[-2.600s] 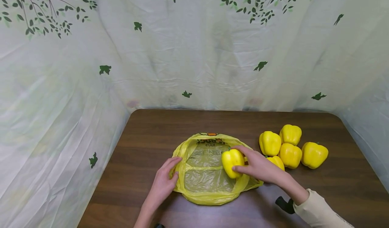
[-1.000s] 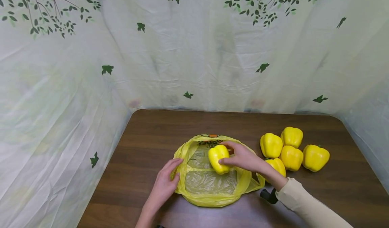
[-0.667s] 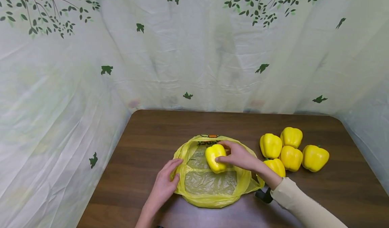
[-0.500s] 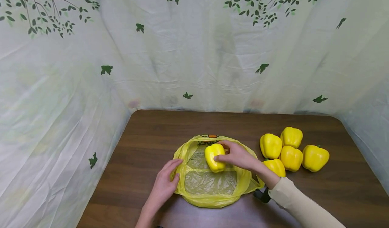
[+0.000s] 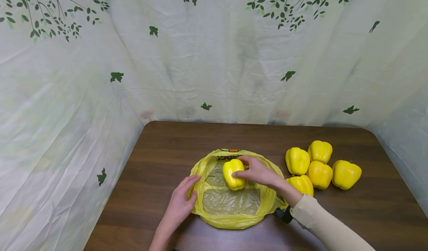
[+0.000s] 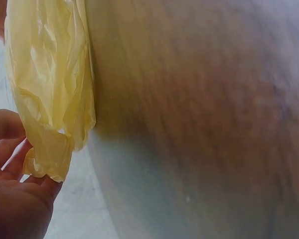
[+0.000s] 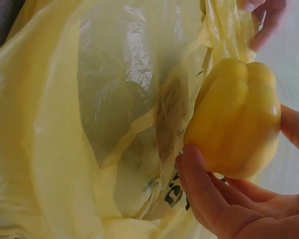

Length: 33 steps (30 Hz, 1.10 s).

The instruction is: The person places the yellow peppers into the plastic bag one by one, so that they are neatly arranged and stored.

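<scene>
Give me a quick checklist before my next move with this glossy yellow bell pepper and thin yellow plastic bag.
1. Right hand grips the yellow bell pepper: ok.
2. Yellow plastic bag spread open: ok.
3. Pepper over the bag's opening: ok.
4. Left hand on the bag's left side: ok.
5. Pepper touching the bag's bottom: cannot tell.
6. Gap between bag and nearest loose yellow pepper: cannot tell, the right forearm is in the way.

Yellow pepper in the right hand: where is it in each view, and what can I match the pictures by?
Head: the held pepper is below centre, slightly right, in the right hand, seen against the open yellow bag.
Left wrist: not in the picture.
Right wrist: right of centre, large, with the bag behind it.
Shared landmark: the yellow bag, at left in both wrist views.
</scene>
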Motion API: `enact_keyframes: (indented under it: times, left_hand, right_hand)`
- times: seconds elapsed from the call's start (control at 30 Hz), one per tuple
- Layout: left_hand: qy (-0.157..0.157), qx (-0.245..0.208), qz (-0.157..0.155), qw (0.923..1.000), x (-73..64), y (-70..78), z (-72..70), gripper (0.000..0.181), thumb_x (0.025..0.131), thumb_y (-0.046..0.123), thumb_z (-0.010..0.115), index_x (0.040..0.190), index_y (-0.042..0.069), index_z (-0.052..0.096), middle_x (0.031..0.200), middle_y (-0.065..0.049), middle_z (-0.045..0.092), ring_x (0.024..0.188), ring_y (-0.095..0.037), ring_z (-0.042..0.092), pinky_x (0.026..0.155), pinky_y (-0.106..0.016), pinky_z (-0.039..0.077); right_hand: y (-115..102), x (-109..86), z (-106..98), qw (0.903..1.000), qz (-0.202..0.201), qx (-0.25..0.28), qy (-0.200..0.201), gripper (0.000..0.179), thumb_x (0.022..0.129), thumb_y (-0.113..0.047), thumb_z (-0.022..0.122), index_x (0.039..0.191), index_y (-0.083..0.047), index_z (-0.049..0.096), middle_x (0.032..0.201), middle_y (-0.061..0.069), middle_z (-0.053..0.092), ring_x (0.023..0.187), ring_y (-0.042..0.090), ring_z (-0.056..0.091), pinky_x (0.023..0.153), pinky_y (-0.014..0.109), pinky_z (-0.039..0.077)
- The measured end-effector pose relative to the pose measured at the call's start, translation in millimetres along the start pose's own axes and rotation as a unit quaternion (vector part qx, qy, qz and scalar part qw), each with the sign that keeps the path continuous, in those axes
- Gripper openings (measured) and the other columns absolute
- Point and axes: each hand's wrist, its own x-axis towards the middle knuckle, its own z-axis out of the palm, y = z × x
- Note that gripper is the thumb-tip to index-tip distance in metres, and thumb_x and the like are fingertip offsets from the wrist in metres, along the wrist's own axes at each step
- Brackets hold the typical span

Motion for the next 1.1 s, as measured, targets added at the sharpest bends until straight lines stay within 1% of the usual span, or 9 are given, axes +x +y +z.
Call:
enact_keyframes:
  times: [0.2,0.4,0.6,0.87,0.97,1.1]
  left_hand:
    - [-0.001,0.004,-0.002,1.0,0.0,-0.4,0.1,0.049,0.08,-0.01,0.066,0.126,0.005,0.065,0.129,-0.002,0.06,0.125,-0.023,0.052,0.105,-0.043,0.041]
    - [-0.004,0.006,-0.001,1.0,-0.2,-1.3,-0.6,0.049,0.08,-0.01,0.066,0.127,0.005,0.065,0.13,-0.003,0.059,0.126,-0.024,0.051,0.106,-0.045,0.04]
    - [-0.003,0.004,-0.003,1.0,-2.2,0.2,-1.0,0.05,0.079,-0.011,0.066,0.126,0.006,0.066,0.129,-0.003,0.06,0.125,-0.023,0.052,0.106,-0.043,0.04]
    - [-0.009,0.003,-0.01,0.9999,-2.4,1.6,-0.1,0.05,0.08,-0.013,0.064,0.125,0.007,0.066,0.129,-0.003,0.06,0.126,-0.024,0.051,0.106,-0.046,0.04]
    - [-0.006,0.006,-0.002,1.0,-2.7,0.4,0.6,0.05,0.079,-0.014,0.064,0.124,0.006,0.067,0.129,-0.003,0.061,0.125,-0.025,0.052,0.105,-0.048,0.041]
    - [0.0,0.008,0.018,0.9998,-3.3,-2.1,1.9,0.052,0.078,-0.017,0.064,0.123,0.006,0.067,0.129,-0.003,0.061,0.123,-0.026,0.053,0.104,-0.048,0.042]
  right_hand:
    - [-3.9,4.1,4.5,0.9999,0.011,0.009,-0.001,0.075,0.081,-0.033,0.079,0.14,0.002,0.049,0.132,0.015,0.057,0.113,0.025,0.056,0.095,0.043,0.049]
    - [-7.5,7.6,10.5,0.9998,0.006,0.019,0.0,0.074,0.081,-0.029,0.079,0.14,0.003,0.048,0.132,0.016,0.056,0.112,0.026,0.057,0.093,0.042,0.05]
    - [-8.2,9.0,17.2,0.9993,0.01,0.035,0.0,0.072,0.082,-0.027,0.079,0.141,0.002,0.048,0.133,0.015,0.056,0.111,0.026,0.058,0.092,0.042,0.05]
    - [-7.8,14.1,23.4,0.9965,0.01,0.083,0.003,0.068,0.084,-0.025,0.078,0.14,-0.002,0.048,0.127,0.014,0.058,0.106,0.025,0.06,0.084,0.038,0.054]
    - [-7.3,16.8,26.7,0.9952,0.012,0.096,0.013,0.067,0.084,-0.024,0.078,0.139,-0.002,0.049,0.127,0.015,0.058,0.106,0.026,0.06,0.084,0.038,0.055]
    - [-5.3,20.1,31.5,0.9929,0.011,0.116,0.024,0.067,0.085,-0.023,0.077,0.14,-0.001,0.047,0.128,0.016,0.057,0.108,0.028,0.059,0.083,0.038,0.055]
